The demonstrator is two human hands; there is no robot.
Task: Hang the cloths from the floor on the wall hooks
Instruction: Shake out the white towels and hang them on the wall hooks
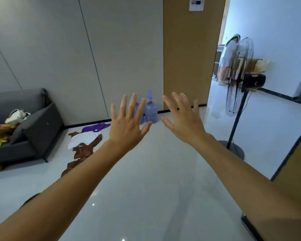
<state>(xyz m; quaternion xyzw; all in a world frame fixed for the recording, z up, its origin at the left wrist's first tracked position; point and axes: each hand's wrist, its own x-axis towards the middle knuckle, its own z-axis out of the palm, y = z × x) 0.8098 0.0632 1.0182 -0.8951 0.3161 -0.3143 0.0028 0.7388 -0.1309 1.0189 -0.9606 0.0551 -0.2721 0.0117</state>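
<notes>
Several cloths lie on the pale floor beside the sofa: a purple cloth (96, 127) nearest the wall, a white cloth (82, 139) in front of it, and a brown cloth (82, 152) stretching toward me, partly hidden by my left forearm. My left hand (127, 126) and my right hand (182, 119) are stretched out in front of me at mid-frame, backs toward me, fingers spread, holding nothing. Both hands are above and to the right of the cloths. No wall hooks are in view.
A dark grey sofa (33, 129) with more clothes stands at the left. Two blue water bottles (150, 112) stand against the wall behind my hands. A standing fan (240, 80) is at the right. A person (227, 58) stands in the far room beyond the doorway.
</notes>
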